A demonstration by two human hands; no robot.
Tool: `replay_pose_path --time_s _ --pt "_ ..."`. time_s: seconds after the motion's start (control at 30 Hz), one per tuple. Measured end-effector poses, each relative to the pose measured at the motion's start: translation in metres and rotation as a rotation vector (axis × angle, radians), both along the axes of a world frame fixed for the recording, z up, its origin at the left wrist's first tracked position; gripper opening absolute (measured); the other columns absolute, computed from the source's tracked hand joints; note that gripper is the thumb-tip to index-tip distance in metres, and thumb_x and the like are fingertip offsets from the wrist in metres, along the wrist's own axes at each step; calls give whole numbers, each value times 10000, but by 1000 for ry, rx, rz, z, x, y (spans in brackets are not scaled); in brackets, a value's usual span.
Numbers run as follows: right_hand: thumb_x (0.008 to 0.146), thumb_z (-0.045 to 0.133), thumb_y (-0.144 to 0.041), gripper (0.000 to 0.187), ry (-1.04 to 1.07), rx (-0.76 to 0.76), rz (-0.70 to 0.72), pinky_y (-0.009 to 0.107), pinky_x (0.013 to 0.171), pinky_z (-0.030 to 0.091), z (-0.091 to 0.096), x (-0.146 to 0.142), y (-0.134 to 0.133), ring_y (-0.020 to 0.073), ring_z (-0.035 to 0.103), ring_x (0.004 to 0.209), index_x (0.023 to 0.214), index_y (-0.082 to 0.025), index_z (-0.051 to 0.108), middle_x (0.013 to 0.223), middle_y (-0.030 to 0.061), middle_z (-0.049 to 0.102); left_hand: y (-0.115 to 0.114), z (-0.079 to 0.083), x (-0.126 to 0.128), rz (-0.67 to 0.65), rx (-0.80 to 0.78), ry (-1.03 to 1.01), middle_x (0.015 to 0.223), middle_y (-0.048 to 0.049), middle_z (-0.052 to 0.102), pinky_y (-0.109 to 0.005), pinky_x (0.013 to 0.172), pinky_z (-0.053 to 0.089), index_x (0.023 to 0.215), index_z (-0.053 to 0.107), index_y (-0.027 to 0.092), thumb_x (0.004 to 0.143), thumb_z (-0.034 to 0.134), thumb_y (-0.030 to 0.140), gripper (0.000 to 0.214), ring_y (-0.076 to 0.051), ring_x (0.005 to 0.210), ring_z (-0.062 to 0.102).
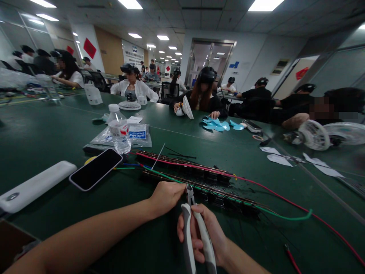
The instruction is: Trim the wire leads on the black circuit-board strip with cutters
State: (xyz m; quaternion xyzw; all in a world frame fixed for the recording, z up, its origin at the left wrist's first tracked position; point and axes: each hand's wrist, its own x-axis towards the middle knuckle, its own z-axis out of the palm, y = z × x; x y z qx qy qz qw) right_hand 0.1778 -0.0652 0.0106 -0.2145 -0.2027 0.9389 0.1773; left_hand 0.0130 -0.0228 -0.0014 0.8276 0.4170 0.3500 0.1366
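Observation:
My right hand is closed round the white and grey handles of a pair of cutters. The cutter jaws sit right beside the fingertips of my left hand. That left hand is closed in a pinch at the near edge of a long dark strip with a green wire along it; what it pinches is too small to make out. A second dark strip with a red wire lies just behind.
A black phone, a white power bank, a water bottle and plastic bags lie to the left. Blue fan blades, small fans and paper scraps are farther off. Other people sit around the green table.

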Motion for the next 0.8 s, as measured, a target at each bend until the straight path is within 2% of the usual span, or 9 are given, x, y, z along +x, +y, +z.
replay_pose_path --time_s 0.3,0.63,0.8 --pt "812 304 -474 522 -13 25 -11 201 330 383 1 -2 1 69 397 371 866 -54 608 764 165 651 -1 0 1 21 -30 8 602 18 570 -181 525 345 693 576 158 904 368 170 296 -87 532 505" --pt "823 292 -496 527 -8 4 -1 205 305 377 -7 2 2 48 338 324 791 -73 605 661 124 636 -1 0 1 21 -18 19 600 16 571 -186 538 340 671 559 157 902 383 176 291 -89 535 506" --pt "831 279 -480 521 -9 4 -9 198 306 378 -3 1 1 45 327 329 797 -74 604 672 128 636 -1 0 1 26 -6 15 584 18 565 -183 535 338 645 557 152 898 400 186 300 -86 529 506"
